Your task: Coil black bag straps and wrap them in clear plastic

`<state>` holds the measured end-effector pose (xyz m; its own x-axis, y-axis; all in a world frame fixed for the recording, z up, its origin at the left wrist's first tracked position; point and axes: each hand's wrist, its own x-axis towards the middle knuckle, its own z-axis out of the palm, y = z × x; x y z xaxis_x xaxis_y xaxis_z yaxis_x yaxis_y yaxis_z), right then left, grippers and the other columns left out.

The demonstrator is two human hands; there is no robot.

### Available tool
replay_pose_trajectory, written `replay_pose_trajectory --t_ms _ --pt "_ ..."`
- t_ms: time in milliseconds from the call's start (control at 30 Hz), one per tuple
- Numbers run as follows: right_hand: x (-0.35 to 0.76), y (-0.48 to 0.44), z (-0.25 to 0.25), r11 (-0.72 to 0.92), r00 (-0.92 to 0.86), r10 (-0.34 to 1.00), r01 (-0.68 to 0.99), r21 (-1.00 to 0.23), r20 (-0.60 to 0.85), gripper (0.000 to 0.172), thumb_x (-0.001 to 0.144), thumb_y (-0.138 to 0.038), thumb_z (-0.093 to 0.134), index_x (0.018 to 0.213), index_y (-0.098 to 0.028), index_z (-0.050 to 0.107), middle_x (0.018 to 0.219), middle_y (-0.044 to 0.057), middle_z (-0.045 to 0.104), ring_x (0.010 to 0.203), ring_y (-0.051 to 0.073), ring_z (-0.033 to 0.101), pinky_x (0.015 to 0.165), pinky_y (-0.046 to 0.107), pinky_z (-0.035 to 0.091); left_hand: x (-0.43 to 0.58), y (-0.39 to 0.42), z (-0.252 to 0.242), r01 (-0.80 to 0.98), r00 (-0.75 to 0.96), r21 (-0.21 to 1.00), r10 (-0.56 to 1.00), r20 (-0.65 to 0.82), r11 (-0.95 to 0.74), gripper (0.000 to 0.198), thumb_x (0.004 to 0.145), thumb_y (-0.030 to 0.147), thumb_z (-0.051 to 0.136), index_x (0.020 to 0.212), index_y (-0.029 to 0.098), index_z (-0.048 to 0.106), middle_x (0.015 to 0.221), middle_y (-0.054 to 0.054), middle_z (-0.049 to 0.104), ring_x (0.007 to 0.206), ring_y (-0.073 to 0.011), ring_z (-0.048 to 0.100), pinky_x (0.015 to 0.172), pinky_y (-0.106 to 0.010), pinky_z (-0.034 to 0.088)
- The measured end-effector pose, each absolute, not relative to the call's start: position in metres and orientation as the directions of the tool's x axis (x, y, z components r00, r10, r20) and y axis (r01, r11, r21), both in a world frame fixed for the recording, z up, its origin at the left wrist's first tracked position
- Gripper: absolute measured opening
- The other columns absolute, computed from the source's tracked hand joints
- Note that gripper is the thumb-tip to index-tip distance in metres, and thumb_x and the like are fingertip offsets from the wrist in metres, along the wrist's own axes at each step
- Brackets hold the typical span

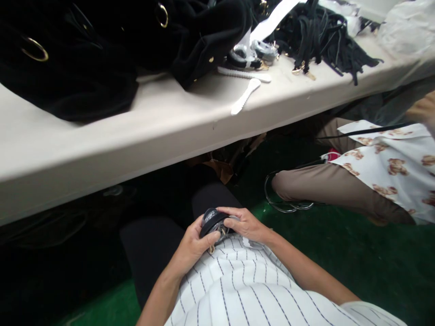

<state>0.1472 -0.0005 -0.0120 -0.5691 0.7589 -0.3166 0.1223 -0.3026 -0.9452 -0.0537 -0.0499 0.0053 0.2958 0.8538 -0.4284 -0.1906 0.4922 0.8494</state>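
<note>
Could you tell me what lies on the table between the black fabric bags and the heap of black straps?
The head view shows two white serrated plastic strips and a few clear-wrapped dark rolls lying between them.

A bag-making workshop — black bags (68, 54) and loose straps (326, 36) heaped on a long worktable (152, 122).

Black bags (68, 59) with gold rings (35, 49), white toothed strips (245, 96), a black strap pile (322, 36) on a pale table (136, 131).
</note>
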Motion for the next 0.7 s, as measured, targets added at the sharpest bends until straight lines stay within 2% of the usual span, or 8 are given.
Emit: replay_pose_trajectory --t_ms 100,233,400,467,533,633,700 --pt "0.148 -0.008 -0.012 -0.286 -0.542 0.776 0.152 -0.946 -0.322 0.049 0.086 -0.048 0.065 0.121 -0.015 0.067 0.123 0.011 0.067 0.114 0.026 0.062 0.103 0.041 0.046 -0.053 -0.056 0.002 -0.099 0.216 0.886 0.878 -0.426 0.454 0.038 0.082 0.04 0.069 0.109 0.02 0.053 0.097 -0.002 0.057 0.092 -0.0193 0.054 0.079 -0.027 0.044" --pt "0.148 -0.018 -0.012 -0.295 -0.546 0.761 0.189 -0.936 -0.35 0.045 0.085 -0.047 0.066 0.117 -0.016 0.07 0.117 0.01 0.07 0.109 0.026 0.064 0.099 0.039 0.049 -0.052 -0.066 0.003 0.01 0.231 0.913 0.887 -0.399 0.408 0.033 0.089 0.04 0.061 0.113 0.022 0.05 0.102 -0.002 0.058 0.096 -0.0188 0.055 0.083 -0.028 0.042" --pt "0.144 -0.02 -0.009 -0.261 -0.581 0.747 0.191 -0.946 -0.323 0.061 0.086 -0.041 0.068 0.14 -0.021 0.05 0.127 0.009 0.064 0.115 0.024 0.061 0.102 0.038 0.046 -0.053 -0.066 0.009 0.167 0.259 0.905 0.868 -0.424 0.392 0.027 0.093 0.044 0.054 0.109 0.022 0.052 0.089 0.001 0.058 0.08 -0.0159 0.054 0.072 -0.026 0.041" --pt "0.143 -0.017 -0.006 -0.179 -0.617 0.733 0.234 -0.956 -0.288 0.058 0.087 -0.039 0.067 0.14 -0.023 0.05 0.129 0.007 0.063 0.115 0.022 0.06 0.102 0.036 0.046 -0.054 -0.066 0.009 0.184 0.279 0.892 0.848 -0.451 0.414 0.027 0.093 0.046 0.053 0.105 0.022 0.053 0.085 0.001 0.057 0.077 -0.0161 0.053 0.069 -0.027 0.041" --pt "0.143 -0.013 -0.001 -0.079 -0.649 0.719 0.279 -0.957 -0.249 0.05 0.09 -0.036 0.063 0.137 -0.023 0.054 0.13 0.006 0.063 0.115 0.021 0.06 0.102 0.033 0.046 -0.055 -0.067 0.007 0.159 0.271 0.896 0.854 -0.444 0.416 0.029 0.09 0.044 0.058 0.108 0.022 0.052 0.093 -0.001 0.06 0.086 -0.0178 0.056 0.075 -0.028 0.043" --pt "0.144 -0.009 0.005 0.065 -0.689 0.697 0.338 -0.939 -0.2 0.043 0.095 -0.034 0.056 0.137 -0.023 0.053 0.126 0.006 0.064 0.111 0.019 0.061 0.099 0.031 0.046 -0.056 -0.071 0.003 0.063 0.233 0.913 0.883 -0.407 0.403 0.045 0.086 0.037 0.066 0.123 0.026 0.044 0.121 -0.004 0.059 0.114 -0.0213 0.054 0.096 -0.032 0.041" --pt "0.144 -0.009 0.007 0.167 -0.708 0.682 0.392 -0.905 -0.18 0.04 0.097 -0.033 0.052 0.136 -0.023 0.053 0.121 0.006 0.065 0.108 0.018 0.062 0.096 0.031 0.046 -0.056 -0.074 0.001 0.054 0.216 0.917 0.892 -0.396 0.394 0.048 0.086 0.035 0.067 0.127 0.027 0.043 0.127 -0.005 0.057 0.119 -0.0218 0.052 0.099 -0.033 0.039"
